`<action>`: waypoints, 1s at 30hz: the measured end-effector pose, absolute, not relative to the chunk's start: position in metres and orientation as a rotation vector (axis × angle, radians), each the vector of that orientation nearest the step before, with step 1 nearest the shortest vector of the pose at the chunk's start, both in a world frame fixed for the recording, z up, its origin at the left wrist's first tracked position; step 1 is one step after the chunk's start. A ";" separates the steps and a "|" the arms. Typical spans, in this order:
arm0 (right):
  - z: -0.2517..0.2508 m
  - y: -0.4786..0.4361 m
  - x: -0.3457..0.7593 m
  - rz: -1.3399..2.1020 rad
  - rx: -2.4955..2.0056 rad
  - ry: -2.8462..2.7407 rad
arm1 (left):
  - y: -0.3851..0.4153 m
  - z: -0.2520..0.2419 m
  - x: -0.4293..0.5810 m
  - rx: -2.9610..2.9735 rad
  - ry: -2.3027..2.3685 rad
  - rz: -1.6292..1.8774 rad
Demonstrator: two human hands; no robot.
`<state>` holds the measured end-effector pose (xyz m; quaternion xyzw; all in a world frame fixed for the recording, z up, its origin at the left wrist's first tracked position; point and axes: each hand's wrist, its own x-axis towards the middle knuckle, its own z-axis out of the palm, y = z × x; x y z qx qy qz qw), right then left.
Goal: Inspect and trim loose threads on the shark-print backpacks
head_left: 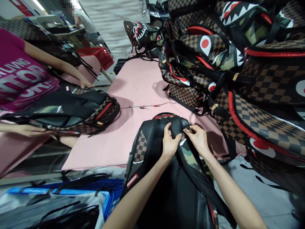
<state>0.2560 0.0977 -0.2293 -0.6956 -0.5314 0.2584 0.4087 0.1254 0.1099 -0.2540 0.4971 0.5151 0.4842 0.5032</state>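
A black backpack (171, 187) with brown checkered and camouflage patches lies in front of me, its back panel and shoulder straps facing up. My left hand (170, 143) is on a padded strap near the top of the bag, thumb pressed against it and lower fingers curled. Closed around small dark thread snips (190, 128), my right hand (197, 137) is at the upper end of the right strap, just above its checkered patch. The snips' blades are hard to make out.
Checkered backpacks (205, 63) are heaped on the right. Thin pen-like items (145, 107) lie on the pink tabletop (140, 82). To the left, a person in a magenta shirt (26, 73) handles another backpack (78, 108). A blue crate (109, 197) stands lower left; a red basket (102, 57) is behind.
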 end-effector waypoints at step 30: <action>-0.224 0.123 0.264 1.383 -1.473 -0.935 | 0.104 -0.235 0.112 1.556 1.436 1.006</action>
